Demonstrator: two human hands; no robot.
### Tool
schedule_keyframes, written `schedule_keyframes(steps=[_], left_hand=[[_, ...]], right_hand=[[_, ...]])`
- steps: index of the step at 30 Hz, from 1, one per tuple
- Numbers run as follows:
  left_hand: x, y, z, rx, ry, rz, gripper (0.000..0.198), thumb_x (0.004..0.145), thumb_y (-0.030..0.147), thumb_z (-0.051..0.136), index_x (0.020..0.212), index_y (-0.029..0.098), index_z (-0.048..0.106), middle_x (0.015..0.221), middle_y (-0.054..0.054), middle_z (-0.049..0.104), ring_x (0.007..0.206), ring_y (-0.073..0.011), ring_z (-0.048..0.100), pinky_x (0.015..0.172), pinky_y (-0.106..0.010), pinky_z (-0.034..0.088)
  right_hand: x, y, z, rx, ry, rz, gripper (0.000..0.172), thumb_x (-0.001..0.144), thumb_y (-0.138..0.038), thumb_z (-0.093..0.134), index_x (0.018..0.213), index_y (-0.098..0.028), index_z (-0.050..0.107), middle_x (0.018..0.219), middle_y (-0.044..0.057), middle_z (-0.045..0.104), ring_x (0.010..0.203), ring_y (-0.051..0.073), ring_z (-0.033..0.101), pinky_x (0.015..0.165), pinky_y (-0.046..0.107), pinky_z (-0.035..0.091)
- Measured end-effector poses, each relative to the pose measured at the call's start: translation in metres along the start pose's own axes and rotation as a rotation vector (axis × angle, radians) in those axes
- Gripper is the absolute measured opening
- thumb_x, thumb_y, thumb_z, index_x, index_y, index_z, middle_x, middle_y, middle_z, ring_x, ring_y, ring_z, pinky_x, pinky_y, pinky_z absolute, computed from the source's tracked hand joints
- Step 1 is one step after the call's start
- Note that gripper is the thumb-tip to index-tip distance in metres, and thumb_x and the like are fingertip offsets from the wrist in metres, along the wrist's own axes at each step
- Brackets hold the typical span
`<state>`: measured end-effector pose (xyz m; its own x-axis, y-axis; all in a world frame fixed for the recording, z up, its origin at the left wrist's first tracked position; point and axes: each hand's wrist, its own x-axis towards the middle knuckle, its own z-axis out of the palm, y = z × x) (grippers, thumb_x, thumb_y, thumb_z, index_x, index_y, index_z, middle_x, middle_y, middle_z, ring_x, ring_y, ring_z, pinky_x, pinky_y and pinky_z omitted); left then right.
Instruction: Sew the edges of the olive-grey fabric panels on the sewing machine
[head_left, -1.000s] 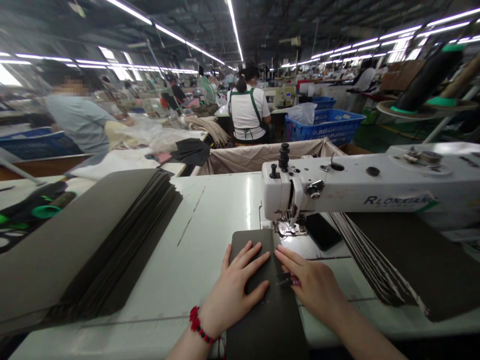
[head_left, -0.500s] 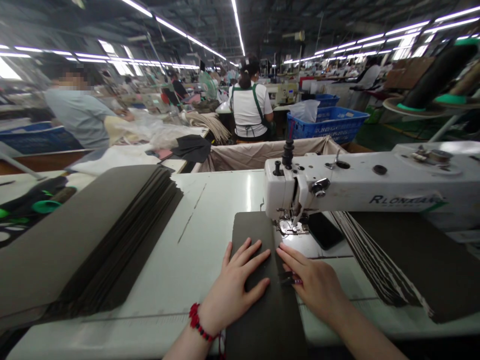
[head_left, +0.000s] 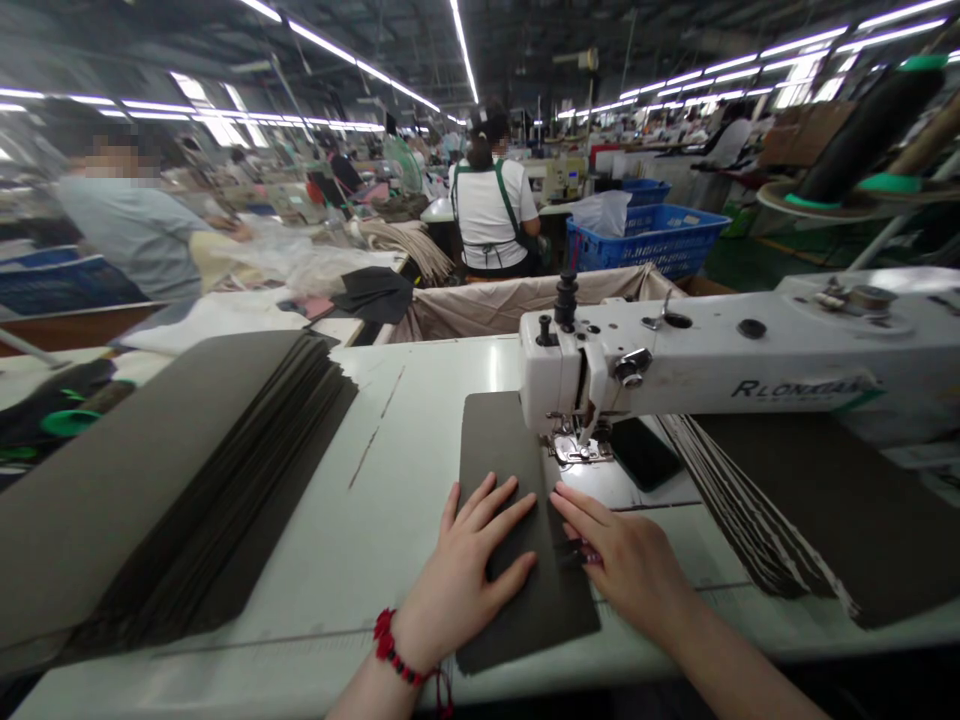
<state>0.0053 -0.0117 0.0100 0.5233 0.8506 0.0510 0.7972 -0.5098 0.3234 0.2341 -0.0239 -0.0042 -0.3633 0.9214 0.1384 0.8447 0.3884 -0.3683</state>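
Observation:
A dark olive fabric panel (head_left: 499, 435) lies flat on the pale green table, its right edge beside the presser foot (head_left: 581, 450) of a white sewing machine (head_left: 675, 360). My left hand (head_left: 469, 565) rests on the panel, fingers spread and palm down. At the panel's right edge, the fingertips of my right hand (head_left: 637, 565) press on the fabric. Tucked within that hand is a small tool with dark tips and a pinkish handle, apparently thread snips (head_left: 576, 553), partly hidden by the fingers.
A tall stack of olive panels (head_left: 202, 430) stands on the left; another stack (head_left: 817, 500) lies under the machine arm. Behind the needle area is a black phone (head_left: 643, 452). Beyond the table are a cloth-lined bin (head_left: 487, 310), blue crates (head_left: 649, 240) and people working.
The olive panel has slid forward along the machine; its near edge now shows on the table. Both hands hold almost the same pose. My view has shifted slightly.

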Motion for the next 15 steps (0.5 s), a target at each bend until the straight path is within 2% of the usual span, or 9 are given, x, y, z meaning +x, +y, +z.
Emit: schedule_keyframes(steps=[5,11,15], left_hand=[[0.0001,-0.0007,0.0000,-0.006,0.013,0.010,0.058,0.092,0.033,0.054,0.145,0.038,0.031,0.153,0.001,0.029,0.142,-0.0280,0.020,0.116,-0.059,0.009],[-0.0002,0.0004,0.0005,0.006,0.011,0.006,0.059,0.092,0.033,0.054,0.145,0.039,0.029,0.153,0.002,0.028,0.143,-0.0279,0.019,0.116,-0.059,0.009],[0.0001,0.0009,0.0000,0.019,0.006,0.030,0.057,0.092,0.034,0.054,0.145,0.037,0.032,0.153,0.001,0.030,0.142,-0.0296,0.020,0.116,-0.060,0.008]], right_hand=[[-0.0009,-0.0013,-0.0008,-0.004,-0.001,-0.005,0.061,0.083,-0.007,0.045,0.139,-0.030,0.045,0.146,-0.001,0.044,0.100,0.020,0.065,0.086,0.035,0.053],[-0.0014,0.0003,0.0004,0.006,-0.015,-0.009,0.068,0.079,-0.003,0.043,0.141,-0.030,0.043,0.147,-0.004,0.041,0.102,0.019,0.064,0.087,0.036,0.052],[-0.0005,0.0011,0.0009,0.009,0.000,-0.010,0.066,0.079,-0.004,0.043,0.140,-0.029,0.044,0.147,-0.003,0.043,0.102,0.019,0.065,0.085,0.035,0.053]])
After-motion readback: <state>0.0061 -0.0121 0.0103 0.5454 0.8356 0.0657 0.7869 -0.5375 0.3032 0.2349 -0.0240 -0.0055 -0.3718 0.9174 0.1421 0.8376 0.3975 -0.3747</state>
